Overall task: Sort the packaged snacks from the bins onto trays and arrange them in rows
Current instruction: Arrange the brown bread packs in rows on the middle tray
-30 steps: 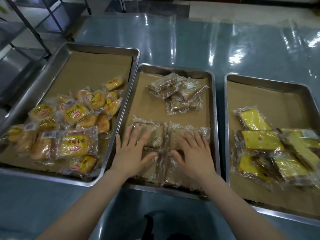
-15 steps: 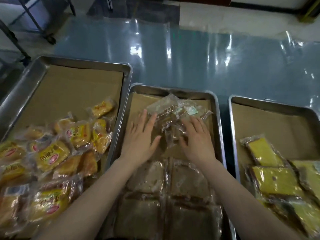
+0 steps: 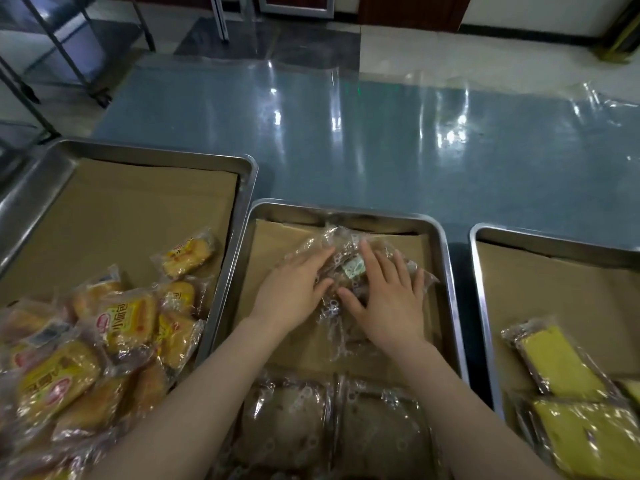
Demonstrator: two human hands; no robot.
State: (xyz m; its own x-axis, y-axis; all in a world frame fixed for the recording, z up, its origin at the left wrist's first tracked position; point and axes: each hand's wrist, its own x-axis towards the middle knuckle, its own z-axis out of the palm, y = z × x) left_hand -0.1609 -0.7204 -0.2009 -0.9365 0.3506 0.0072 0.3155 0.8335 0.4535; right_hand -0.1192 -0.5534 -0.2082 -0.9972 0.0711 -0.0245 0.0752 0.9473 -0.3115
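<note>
A loose pile of brown snacks in clear wrappers (image 3: 349, 268) lies at the far end of the middle steel tray (image 3: 446, 271). My left hand (image 3: 294, 289) lies flat on the pile's left side, fingers straight. My right hand (image 3: 388, 299) rests on its right side, fingers spread and straight. Nearer me in the same tray, flat brown packets (image 3: 332, 420) lie side by side in rows, partly hidden by my forearms.
The left tray (image 3: 152, 157) holds a heap of yellow-wrapped buns (image 3: 121, 323) on brown paper. The right tray (image 3: 485, 278) holds yellow cake packets (image 3: 561, 368). Beyond the trays stretches a blue table top (image 3: 346, 133) under clear film, with metal rack legs (image 3: 72, 60) at far left.
Both hands left the near rows and moved forward onto the pile at the tray's far end, closing in on it from both sides. The camera tilted up.
</note>
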